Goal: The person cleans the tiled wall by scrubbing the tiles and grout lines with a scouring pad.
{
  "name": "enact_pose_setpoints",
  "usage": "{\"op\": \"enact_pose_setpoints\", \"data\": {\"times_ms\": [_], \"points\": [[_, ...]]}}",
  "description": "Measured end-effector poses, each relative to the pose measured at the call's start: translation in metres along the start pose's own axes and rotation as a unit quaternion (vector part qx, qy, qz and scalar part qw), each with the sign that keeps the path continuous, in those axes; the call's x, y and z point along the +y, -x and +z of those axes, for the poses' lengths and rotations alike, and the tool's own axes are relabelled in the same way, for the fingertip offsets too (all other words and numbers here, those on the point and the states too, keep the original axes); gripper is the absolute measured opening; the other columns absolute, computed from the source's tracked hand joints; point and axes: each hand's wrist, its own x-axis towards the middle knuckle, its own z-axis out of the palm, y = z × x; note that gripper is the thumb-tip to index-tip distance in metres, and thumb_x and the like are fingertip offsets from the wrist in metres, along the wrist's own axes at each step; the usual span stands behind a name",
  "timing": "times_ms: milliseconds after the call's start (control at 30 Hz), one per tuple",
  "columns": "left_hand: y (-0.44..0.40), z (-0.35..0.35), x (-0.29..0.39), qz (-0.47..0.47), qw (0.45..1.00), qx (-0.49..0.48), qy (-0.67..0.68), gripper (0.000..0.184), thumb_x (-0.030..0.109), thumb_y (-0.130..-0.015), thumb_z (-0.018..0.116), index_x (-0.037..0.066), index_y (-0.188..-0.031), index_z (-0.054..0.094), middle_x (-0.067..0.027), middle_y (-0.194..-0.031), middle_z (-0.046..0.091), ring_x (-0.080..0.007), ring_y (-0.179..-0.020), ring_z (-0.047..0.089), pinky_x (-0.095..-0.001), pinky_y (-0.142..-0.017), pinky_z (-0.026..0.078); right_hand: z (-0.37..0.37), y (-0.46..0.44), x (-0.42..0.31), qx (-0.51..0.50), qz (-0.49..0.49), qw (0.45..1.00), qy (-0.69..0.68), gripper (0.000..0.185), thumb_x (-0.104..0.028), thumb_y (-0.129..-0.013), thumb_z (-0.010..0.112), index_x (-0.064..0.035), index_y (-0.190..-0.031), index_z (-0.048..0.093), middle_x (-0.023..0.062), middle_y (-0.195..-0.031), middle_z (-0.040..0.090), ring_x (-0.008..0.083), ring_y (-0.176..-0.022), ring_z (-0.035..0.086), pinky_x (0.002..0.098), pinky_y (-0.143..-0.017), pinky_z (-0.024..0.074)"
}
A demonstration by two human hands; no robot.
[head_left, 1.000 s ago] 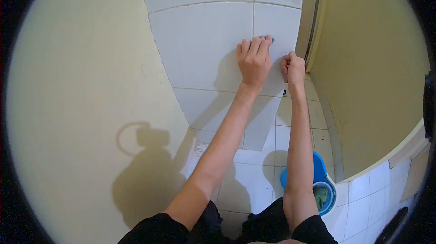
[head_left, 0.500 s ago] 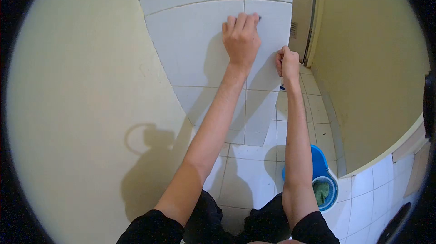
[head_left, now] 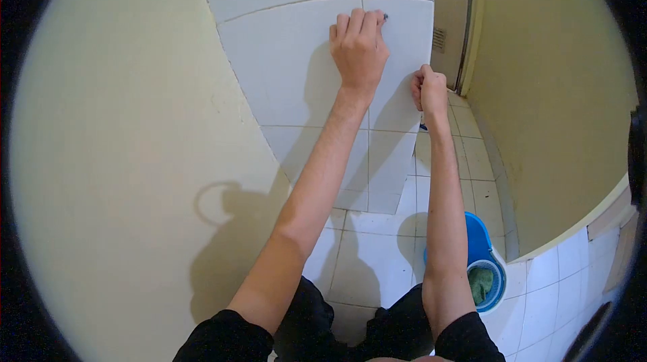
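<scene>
My left hand (head_left: 360,45) is pressed against the white tiled wall (head_left: 283,72), its fingers curled. A small dark object (head_left: 385,17) pokes out by its forefinger; the rest is covered by the hand, so I cannot tell its kind. Over at the wall's right edge, my right hand (head_left: 430,89) is closed in a fist. Whatever that fist may hold is hidden by the fingers. Thin joint lines run between the tiles, one of them just above my left hand.
A blue bucket (head_left: 477,234) with a green cloth (head_left: 480,284) in its basket stands on the tiled floor (head_left: 377,241) at lower right. Cream walls rise on the left (head_left: 121,126) and right (head_left: 552,92). Behind the tiled wall is a door (head_left: 448,18).
My left hand has slid slightly up the tile with the small dark object. My right hand stays at the wall's edge. The view has shifted a little.
</scene>
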Motion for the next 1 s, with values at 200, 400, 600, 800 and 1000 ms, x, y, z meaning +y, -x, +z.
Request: {"op": "enact_pose_setpoints", "data": {"times_ms": [200,400,600,800,1000], "points": [[0.038,-0.007,0.004,0.004,1.000,-0.018,0.002,0.007,0.012,-0.083,0.071,0.012,-0.082,0.064,-0.0025,-0.077,0.057,-0.0239,-0.076,0.053,-0.0381,-0.067,0.040,0.001,-0.002,0.004,0.000,0.001,1.000,-0.018,0.049,-0.031,-0.089,0.046,-0.0047,-0.047,0.048,0.0017,-0.041,0.040,0.0132,-0.035,0.035,0.0308,-0.039,0.0258],[-0.001,0.005,0.003,0.027,0.999,0.017,-0.013,0.007,0.012,-0.082,0.072,0.012,-0.081,0.064,-0.0024,-0.077,0.056,-0.0231,-0.074,0.052,-0.0375,-0.065,0.039,0.000,0.003,-0.001,-0.005,0.021,0.999,-0.030,0.049,-0.030,-0.090,0.046,-0.0060,-0.047,0.047,0.0015,-0.041,0.040,0.0126,-0.034,0.033,0.0307,-0.038,0.0245],[0.046,-0.008,0.005,0.030,0.999,-0.027,-0.027,0.006,0.013,-0.082,0.071,0.012,-0.082,0.064,-0.0028,-0.077,0.056,-0.0233,-0.074,0.053,-0.0384,-0.065,0.040,0.001,0.001,0.001,-0.001,0.023,0.999,-0.040,0.048,-0.031,-0.090,0.046,-0.0064,-0.048,0.047,0.0008,-0.041,0.039,0.0125,-0.034,0.033,0.0299,-0.037,0.0242],[0.005,0.002,-0.003,0.045,0.997,0.003,-0.057,0.008,0.015,-0.084,0.070,0.012,-0.081,0.063,-0.0028,-0.077,0.055,-0.0237,-0.074,0.053,-0.0386,-0.065,0.039,0.001,0.000,0.001,0.002,0.033,0.999,-0.033,0.049,-0.031,-0.090,0.046,-0.0064,-0.048,0.047,0.0003,-0.042,0.040,0.0123,-0.034,0.033,0.0299,-0.037,0.0245],[0.029,-0.008,-0.002,0.024,0.998,-0.023,-0.052,0.007,0.014,-0.084,0.069,0.011,-0.081,0.063,-0.0035,-0.077,0.055,-0.0243,-0.075,0.053,-0.0387,-0.066,0.040,-0.001,0.001,-0.001,-0.024,0.024,0.999,-0.030,0.049,-0.032,-0.090,0.044,-0.0064,-0.048,0.048,-0.0002,-0.043,0.040,0.0119,-0.035,0.033,0.0299,-0.038,0.0244]]}}
